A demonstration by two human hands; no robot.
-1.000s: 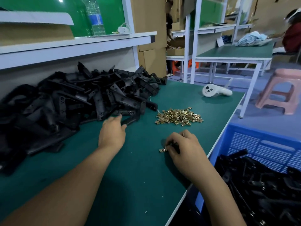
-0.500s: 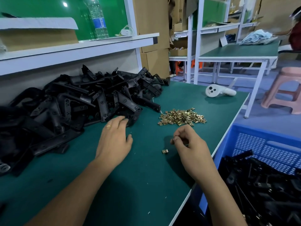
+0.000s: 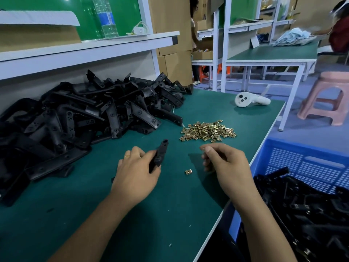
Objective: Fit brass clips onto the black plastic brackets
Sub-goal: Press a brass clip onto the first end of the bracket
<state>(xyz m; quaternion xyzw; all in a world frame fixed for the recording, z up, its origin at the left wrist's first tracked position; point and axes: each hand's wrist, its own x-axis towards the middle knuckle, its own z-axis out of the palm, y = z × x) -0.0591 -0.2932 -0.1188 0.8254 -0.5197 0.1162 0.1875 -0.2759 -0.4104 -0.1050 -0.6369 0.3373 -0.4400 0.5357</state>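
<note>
My left hand (image 3: 136,173) grips a black plastic bracket (image 3: 160,154), whose far end sticks up past my fingers. My right hand (image 3: 224,165) has its fingers curled, and thumb and forefinger pinch something small that looks like a brass clip (image 3: 204,149). One loose brass clip (image 3: 188,172) lies on the green mat between my hands. A heap of brass clips (image 3: 207,131) sits just beyond them. A big pile of black brackets (image 3: 81,118) covers the left of the table.
A blue crate (image 3: 306,165) with black brackets in it stands low at the right, beside the table edge (image 3: 264,148). A white controller (image 3: 251,100) lies at the far right corner. A white shelf (image 3: 85,52) overhangs the bracket pile. A pink stool (image 3: 326,97) stands on the floor.
My left hand has taken a bracket from the pile and drawn it back toward me. My right hand dropped one clip on the mat and lifted up, fingers pinched.
</note>
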